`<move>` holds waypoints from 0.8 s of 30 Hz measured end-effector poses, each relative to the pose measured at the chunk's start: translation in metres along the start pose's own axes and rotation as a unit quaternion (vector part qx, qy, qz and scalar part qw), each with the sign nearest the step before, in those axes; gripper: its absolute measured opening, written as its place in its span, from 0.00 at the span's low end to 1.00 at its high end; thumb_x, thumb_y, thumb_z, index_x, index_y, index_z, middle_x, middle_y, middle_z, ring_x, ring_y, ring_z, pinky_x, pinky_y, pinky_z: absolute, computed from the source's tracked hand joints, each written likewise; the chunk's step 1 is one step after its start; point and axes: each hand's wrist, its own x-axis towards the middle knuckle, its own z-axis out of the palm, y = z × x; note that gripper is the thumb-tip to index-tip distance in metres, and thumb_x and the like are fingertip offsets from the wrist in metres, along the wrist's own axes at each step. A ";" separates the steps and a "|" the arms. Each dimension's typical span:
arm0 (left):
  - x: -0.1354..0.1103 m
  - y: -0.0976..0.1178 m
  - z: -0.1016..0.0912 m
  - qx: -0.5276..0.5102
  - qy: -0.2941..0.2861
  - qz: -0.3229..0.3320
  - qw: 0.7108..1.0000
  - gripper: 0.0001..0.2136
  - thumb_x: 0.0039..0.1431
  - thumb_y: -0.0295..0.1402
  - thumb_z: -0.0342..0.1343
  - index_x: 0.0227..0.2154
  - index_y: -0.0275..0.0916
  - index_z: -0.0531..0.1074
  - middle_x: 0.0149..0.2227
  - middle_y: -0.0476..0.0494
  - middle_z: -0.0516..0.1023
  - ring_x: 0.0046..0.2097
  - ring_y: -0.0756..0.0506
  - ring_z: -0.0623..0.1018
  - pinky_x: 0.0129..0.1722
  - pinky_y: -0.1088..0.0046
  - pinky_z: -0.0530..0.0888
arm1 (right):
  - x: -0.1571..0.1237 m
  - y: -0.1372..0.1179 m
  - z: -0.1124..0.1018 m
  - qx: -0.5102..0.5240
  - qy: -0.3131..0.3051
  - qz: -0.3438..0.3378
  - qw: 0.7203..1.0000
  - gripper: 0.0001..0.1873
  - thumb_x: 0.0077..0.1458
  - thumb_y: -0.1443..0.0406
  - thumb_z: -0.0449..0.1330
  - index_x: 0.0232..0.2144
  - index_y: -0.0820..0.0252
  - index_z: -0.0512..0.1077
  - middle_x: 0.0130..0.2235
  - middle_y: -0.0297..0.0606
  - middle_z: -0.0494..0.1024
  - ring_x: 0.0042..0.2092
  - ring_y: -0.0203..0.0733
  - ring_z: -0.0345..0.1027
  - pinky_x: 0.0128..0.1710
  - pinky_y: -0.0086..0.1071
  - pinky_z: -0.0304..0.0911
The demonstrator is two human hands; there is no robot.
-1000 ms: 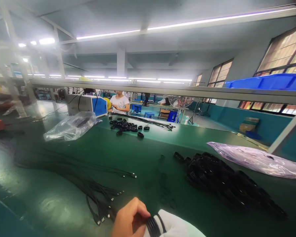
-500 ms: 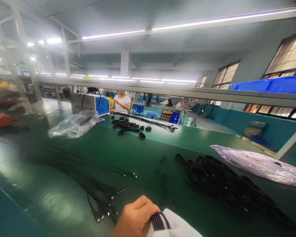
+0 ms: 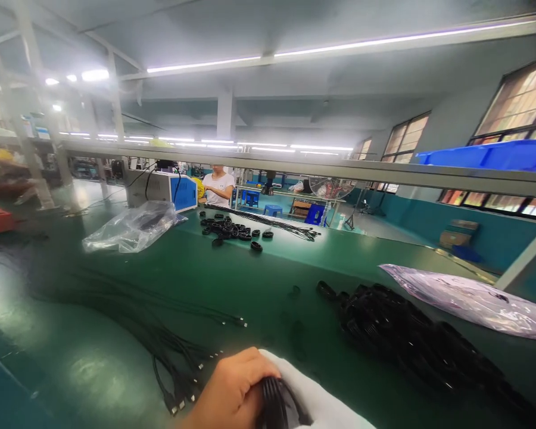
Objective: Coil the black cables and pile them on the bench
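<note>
At the bottom edge my left hand (image 3: 230, 390) is bare, its fingers wrapped round a small coil of black cable (image 3: 274, 405). Against the coil on the right lies a white fabric shape (image 3: 321, 402), a glove or sleeve of my right hand; no fingers show there. Loose black cables with metal plugs (image 3: 174, 351) lie fanned out on the green table (image 3: 93, 369) just left of my left hand. A large heap of coiled black cables (image 3: 406, 339) sits to the right.
A clear plastic bag (image 3: 469, 301) lies at the right, another plastic bag (image 3: 129, 226) at the far left. Several small black coils (image 3: 232, 229) lie further up the table. A co-worker in white (image 3: 218, 186) stands beside a blue-grey machine (image 3: 161, 187). A metal rail (image 3: 295, 167) crosses overhead.
My left hand has closed further over the coil and shifted slightly left, and the white fabric has come up beside it. The view has swung a little.
</note>
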 end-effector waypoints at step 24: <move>0.003 0.007 0.018 -0.001 0.023 -0.345 0.938 0.08 0.46 0.23 0.52 0.30 0.39 0.71 0.21 0.55 0.67 0.25 0.50 0.68 0.24 0.78 0.60 | 0.016 0.032 0.031 0.385 -0.129 -0.016 0.914 0.21 0.44 0.59 0.66 0.37 0.71 0.72 0.28 0.41 0.72 0.26 0.36 0.68 0.25 0.28 0.69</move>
